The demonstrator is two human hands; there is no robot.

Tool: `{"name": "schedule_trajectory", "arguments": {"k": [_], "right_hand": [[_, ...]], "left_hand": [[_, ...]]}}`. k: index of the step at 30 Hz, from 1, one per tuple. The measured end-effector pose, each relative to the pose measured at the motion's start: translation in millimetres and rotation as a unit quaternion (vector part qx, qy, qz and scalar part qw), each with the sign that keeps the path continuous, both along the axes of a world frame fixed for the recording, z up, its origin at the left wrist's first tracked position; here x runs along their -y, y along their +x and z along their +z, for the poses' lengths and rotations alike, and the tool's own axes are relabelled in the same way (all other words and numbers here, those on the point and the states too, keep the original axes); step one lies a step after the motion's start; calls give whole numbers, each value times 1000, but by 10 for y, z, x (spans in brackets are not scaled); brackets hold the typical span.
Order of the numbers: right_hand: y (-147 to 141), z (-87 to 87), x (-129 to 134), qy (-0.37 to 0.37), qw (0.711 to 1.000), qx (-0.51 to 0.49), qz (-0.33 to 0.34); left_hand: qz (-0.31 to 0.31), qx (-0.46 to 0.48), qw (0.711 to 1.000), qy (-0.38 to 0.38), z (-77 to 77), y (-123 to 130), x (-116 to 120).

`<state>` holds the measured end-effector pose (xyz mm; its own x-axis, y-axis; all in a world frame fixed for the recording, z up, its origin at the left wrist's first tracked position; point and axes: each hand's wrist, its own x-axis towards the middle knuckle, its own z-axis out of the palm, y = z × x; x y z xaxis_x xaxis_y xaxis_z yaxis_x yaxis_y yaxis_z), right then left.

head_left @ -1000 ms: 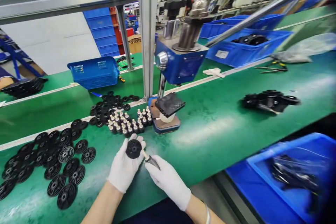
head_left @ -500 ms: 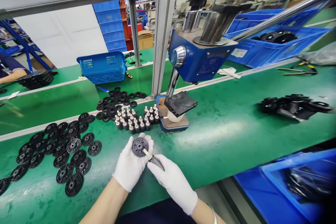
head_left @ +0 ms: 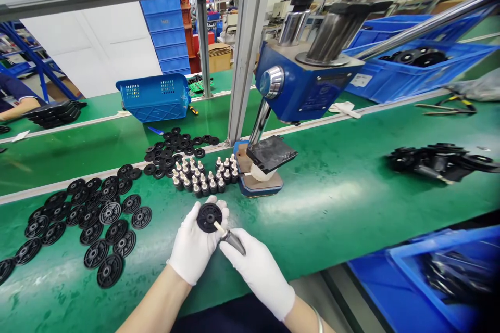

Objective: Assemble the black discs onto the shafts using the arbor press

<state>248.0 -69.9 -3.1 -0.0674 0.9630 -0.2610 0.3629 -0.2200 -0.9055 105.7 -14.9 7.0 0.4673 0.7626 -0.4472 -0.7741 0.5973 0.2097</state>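
Note:
My left hand (head_left: 194,250), in a white glove, holds a black spoked disc (head_left: 210,217) tilted toward the camera, with its fingers around the disc's edge. In my gloved right hand (head_left: 258,268) is a black piece with a white tip (head_left: 233,242); the tip points at the disc's lower right part, and whether they touch is hard to tell. Just beyond my hands, several black pieces with white tops (head_left: 203,187) stand in rows. More black discs (head_left: 110,213) lie on the green table (head_left: 312,234) to the left.
A blue hand press (head_left: 304,83) stands behind the upright pieces, holding a black plate above its base. Small black rings (head_left: 167,148) lie by the metal post. A black assembly (head_left: 437,161) rests at the right. A person's arm (head_left: 17,106) shows far left.
The disc in my left hand has turned and its face now looks darker and smoother. The view has shifted slightly. My right hand has hardly moved.

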Motion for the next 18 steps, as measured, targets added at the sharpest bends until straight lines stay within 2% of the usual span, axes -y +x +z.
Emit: {"name": "schedule_trajectory", "arguments": {"k": [6, 11, 14, 18], "right_hand": [[0, 8, -27, 39, 993, 110, 2], [-28, -7, -6, 57, 980, 190, 5], [-36, -11, 8, 76, 971, 226, 11], [-54, -10, 6, 101, 967, 234, 24]], "left_hand": [[9, -118, 989, 89, -27, 19, 39], [16, -242, 954, 176, -70, 0, 68], [-8, -335, 909, 248, -39, -36, 81], [-71, -453, 820, 343, 15, -45, 123]]}}
